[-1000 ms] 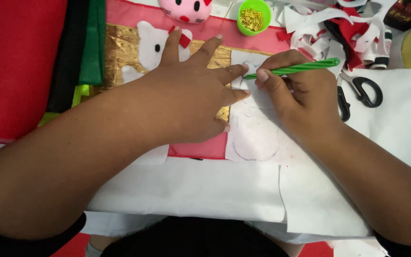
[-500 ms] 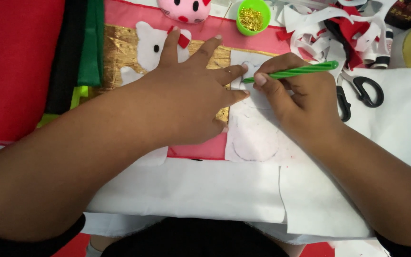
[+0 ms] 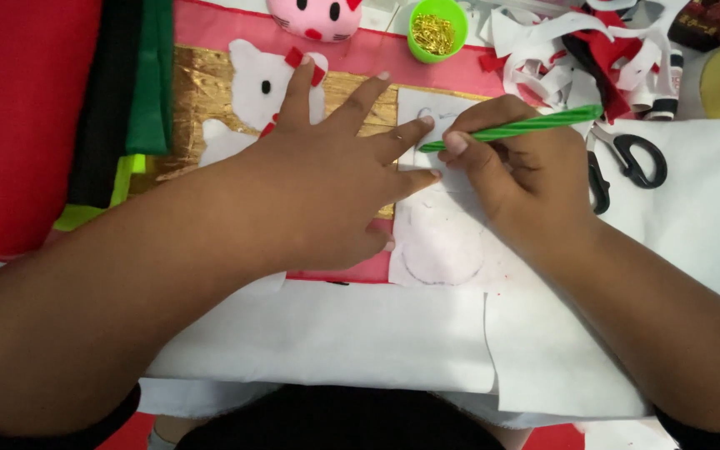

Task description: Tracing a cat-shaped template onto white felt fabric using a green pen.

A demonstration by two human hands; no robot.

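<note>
Left hand (image 3: 335, 179) splayed flat, pinning the white felt piece (image 3: 443, 242) so it can't shift. Right hand (image 3: 518, 171) pinches green pen (image 3: 514, 129), tip probably tracing the outline there.

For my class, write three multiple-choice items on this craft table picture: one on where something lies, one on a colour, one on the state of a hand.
1. Where do the black-handled scissors lie?
A. right of the right hand
B. under the left hand
C. inside the green cup

2. What colour is the pen?
A. red
B. green
C. black

3. What is the left hand doing?
A. holding scissors
B. lifted in the air
C. pressing flat, fingers spread, on the white piece

Answers: 1 A, the scissors rest just beyond the right hand. 2 B, its twisted barrel is green. 3 C, the palm lies down with fingers fanned.
</note>
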